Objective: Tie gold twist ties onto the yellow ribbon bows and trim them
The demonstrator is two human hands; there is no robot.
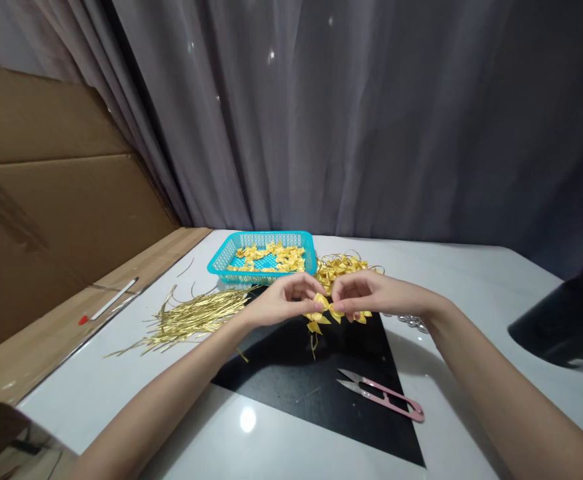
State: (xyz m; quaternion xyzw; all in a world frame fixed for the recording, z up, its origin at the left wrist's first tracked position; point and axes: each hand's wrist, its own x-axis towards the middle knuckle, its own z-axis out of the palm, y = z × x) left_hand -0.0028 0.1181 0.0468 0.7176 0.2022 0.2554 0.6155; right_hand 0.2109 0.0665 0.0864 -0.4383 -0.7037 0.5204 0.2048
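Between my two hands is a yellow ribbon bow, held above the black mat. My left hand pinches it from the left with thumb and forefinger. On its other side my right hand pinches it too, the fingers curled. More yellow bows hang just below the fingers, with a thin gold strand trailing down. How these bows are joined is too small to make out. Pink thread snips lie on the mat below my right hand, blades apart and pointing left.
A turquoise basket with yellow bows stands behind my left hand. Beside it lies a pile of bows with cords. Gold twist strands spread at left. Small metallic pieces lie right; a black object stands farther right. A cardboard box borders the left.
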